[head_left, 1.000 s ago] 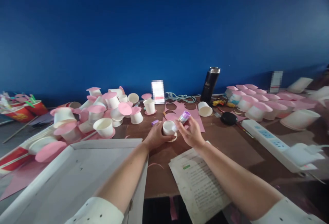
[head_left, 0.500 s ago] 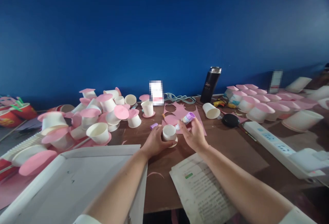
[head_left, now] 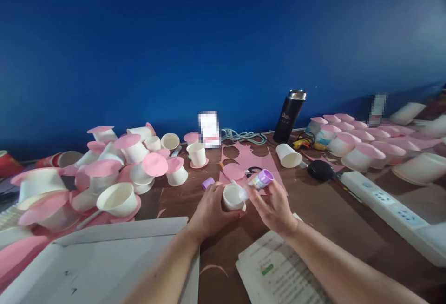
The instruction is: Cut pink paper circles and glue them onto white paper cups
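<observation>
The person's left hand [head_left: 212, 207] is gripping a white paper cup [head_left: 230, 196] over the brown tabletop [head_left: 324, 215], fingers curling around its side. The right hand [head_left: 275, 205] is clasping a glue stick [head_left: 260, 181], its pale end pointing at the cup's edge. A purple cap [head_left: 208, 183] and a pink paper disc [head_left: 234, 171] are lying beyond.

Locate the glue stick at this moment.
In the head view, the glue stick is just right of centre, held slanted in the right hand, its lower end by the rim of the white cup in the left hand.
</observation>
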Tool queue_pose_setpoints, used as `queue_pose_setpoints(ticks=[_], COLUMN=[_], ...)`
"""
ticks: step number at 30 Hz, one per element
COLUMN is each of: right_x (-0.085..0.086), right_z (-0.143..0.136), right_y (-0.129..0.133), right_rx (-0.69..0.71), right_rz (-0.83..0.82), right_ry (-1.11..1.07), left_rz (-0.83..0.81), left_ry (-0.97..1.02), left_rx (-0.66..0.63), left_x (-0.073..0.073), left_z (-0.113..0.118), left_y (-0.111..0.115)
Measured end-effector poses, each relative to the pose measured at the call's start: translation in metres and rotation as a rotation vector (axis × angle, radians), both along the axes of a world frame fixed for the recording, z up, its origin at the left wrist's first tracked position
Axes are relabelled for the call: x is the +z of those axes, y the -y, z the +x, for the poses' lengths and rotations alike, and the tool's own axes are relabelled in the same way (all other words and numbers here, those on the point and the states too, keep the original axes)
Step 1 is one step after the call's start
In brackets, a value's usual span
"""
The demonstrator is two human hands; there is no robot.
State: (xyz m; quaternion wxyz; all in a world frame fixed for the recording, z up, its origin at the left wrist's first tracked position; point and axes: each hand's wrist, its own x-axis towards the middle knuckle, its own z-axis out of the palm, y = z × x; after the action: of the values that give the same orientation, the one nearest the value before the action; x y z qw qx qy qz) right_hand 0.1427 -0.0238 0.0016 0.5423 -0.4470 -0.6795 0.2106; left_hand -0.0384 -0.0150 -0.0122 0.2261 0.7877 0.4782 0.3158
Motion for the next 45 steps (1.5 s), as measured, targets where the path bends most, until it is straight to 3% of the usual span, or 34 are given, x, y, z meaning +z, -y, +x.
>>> queue_pose_setpoints(ticks=[12,17,20,24,30,34,38,45], right_x=[-0.004,-0.002,0.003,0.006,0.011,0.011,0.006,0.011], right_z=[0.005,0.008,0.007,0.005,0.004,0.002,-0.001,-0.001], right_y=[-0.020,-0.013,-0.004,-0.002,-0.003,0.000,0.002,0.005], right_rx=[-0.168,-0.099,-0.071,-0.092,-0.096,-0.013,0.053,0.042], right_rz=[-0.011,-0.027,0.044,0.061,0.024,0.016,0.006,0.094], right_ry=[0.101,-0.075,-0.053,-0.055,-0.152,-0.159,-0.126,0.003], left_rz=[-0.031,-0.024,-0.025,-0.149,-0.284,-0.299,-0.300,-0.233], left_ry=[0.017,0.000,0.016,0.123,0.297,0.316,0.297,0.208], left_rx=[-0.024,0.005,0.061,0.160,0.067,0.067,0.077,0.110], left_x=[0.001,0.001,-0.001,0.003,0.012,0.012,0.009,0.009], left_z=[-0.002,-0.001,-0.001,-0.002,-0.003,-0.002,-0.002,0.001], left_y=[0.000,0.000,-0.001,-0.003,-0.002,-0.001,-0.001,-0.001])
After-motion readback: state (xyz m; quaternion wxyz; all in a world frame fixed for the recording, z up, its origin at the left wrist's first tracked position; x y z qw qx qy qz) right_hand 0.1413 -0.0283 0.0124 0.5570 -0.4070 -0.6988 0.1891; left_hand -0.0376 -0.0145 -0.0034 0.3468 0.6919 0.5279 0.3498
